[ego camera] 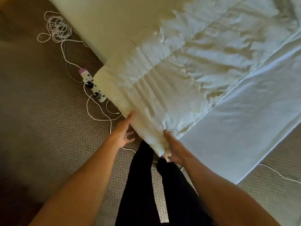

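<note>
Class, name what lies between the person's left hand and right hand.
In the head view, the bedding corner, cream and creased, fills that stretch; the left hand and right hand each grip one side of it.

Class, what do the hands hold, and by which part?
The left hand and right hand grip the cream mattress by its near corner edge, thumbs on top.

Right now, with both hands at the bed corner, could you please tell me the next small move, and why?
Probably pull the sheet down and towards you. The left hand and right hand both pinch its edge, thumbs on top, and bunched wrinkles run back from there, so it looks slack.
</note>
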`<state>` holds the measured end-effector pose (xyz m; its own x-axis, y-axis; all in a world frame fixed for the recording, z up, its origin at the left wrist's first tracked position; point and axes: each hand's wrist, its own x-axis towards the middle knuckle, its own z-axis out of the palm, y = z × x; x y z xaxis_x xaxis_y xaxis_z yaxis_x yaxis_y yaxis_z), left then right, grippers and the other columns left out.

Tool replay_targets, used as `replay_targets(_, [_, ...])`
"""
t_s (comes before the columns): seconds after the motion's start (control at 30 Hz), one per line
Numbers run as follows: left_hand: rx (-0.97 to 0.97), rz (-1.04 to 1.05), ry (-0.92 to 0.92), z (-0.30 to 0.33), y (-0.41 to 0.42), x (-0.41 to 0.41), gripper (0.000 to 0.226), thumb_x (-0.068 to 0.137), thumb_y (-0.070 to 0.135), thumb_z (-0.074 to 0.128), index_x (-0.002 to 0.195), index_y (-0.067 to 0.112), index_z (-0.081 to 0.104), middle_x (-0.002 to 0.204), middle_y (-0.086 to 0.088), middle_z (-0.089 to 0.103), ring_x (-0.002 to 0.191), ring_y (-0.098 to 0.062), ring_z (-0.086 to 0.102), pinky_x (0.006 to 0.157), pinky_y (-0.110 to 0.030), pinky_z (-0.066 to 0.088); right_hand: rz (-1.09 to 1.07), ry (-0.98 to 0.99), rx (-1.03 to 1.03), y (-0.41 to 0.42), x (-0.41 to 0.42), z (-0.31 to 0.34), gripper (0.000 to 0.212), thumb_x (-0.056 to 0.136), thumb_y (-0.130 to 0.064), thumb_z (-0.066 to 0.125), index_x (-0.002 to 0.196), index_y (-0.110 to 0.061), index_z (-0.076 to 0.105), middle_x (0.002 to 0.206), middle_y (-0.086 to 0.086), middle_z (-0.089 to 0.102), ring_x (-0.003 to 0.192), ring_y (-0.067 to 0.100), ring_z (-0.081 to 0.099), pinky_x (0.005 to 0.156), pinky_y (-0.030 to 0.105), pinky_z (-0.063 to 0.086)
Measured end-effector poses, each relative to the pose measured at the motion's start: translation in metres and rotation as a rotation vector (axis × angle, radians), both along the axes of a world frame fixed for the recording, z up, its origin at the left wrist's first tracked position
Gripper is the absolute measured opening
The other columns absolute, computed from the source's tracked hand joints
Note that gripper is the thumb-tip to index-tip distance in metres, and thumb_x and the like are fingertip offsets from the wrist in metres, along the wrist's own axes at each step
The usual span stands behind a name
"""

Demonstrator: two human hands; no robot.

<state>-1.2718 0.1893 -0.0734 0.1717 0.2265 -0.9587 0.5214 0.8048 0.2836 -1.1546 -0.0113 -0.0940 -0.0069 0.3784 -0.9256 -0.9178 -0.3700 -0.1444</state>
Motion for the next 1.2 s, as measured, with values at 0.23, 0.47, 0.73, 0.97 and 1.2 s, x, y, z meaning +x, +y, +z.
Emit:
replay_targets(0.23, [-0.255,0.160,-0.114,-0.031,0.029,0.019,0.082,0.066,0.058,0.079,0.134,0.019,0.055,0.130,-0.020,0.061,0.122,-0.040,0.054,0.099,-0.064,0.042,-0.249,0.160,0.118,0.014,-0.005,-0.020,0.064,0.089,-0.035,0.072,0.141,-0.006,0.047,0.139,0.023,0.053,0.129,0.038,0.052,0.113,0.055,0.034])
replay_targets(0.47, [-0.236,0.184,-0.067,0.059,0.038,0.035,0.067,0.076,0.047,0.074,0.132,0.016,0.056,0.124,-0.017,0.063,0.117,-0.034,0.055,0.106,-0.056,0.038,-0.346,0.062,0.068,0.027,0.007,0.086,0.063,0.082,-0.027,0.079,0.136,-0.004,0.053,0.130,0.021,0.062,0.120,0.034,0.060,0.096,0.045,0.051])
replay_targets(0.73, [-0.415,0.377,-0.203,0.151,0.022,0.074,0.079,0.068,0.059,0.073,0.134,0.019,0.056,0.137,-0.021,0.053,0.127,-0.044,0.045,0.102,-0.062,0.036,-0.488,-0.022,0.281,0.037,0.049,0.211,0.039,0.093,-0.014,0.060,0.129,0.001,0.056,0.125,0.026,0.063,0.111,0.038,0.064,0.093,0.050,0.053])
replay_targets(0.97, [0.199,0.413,-0.396,0.208,0.036,0.129,0.036,0.084,0.030,0.065,0.117,0.016,0.065,0.112,-0.011,0.068,0.099,-0.030,0.064,0.079,-0.042,0.054,-0.450,-0.136,0.318,0.014,0.070,0.244,0.040,0.093,-0.011,0.058,0.131,0.002,0.058,0.130,0.022,0.061,0.117,0.034,0.061,0.098,0.043,0.051])
replay_targets(1.2, [0.778,-0.050,-0.393,0.261,0.057,0.214,0.008,0.078,0.010,0.065,0.083,0.004,0.062,0.076,-0.010,0.060,0.069,-0.024,0.056,0.054,-0.034,0.040,-0.515,-0.197,0.282,0.008,0.108,0.273,0.033,0.091,0.000,0.055,0.123,0.005,0.061,0.119,0.025,0.066,0.095,0.037,0.070,0.074,0.046,0.060])
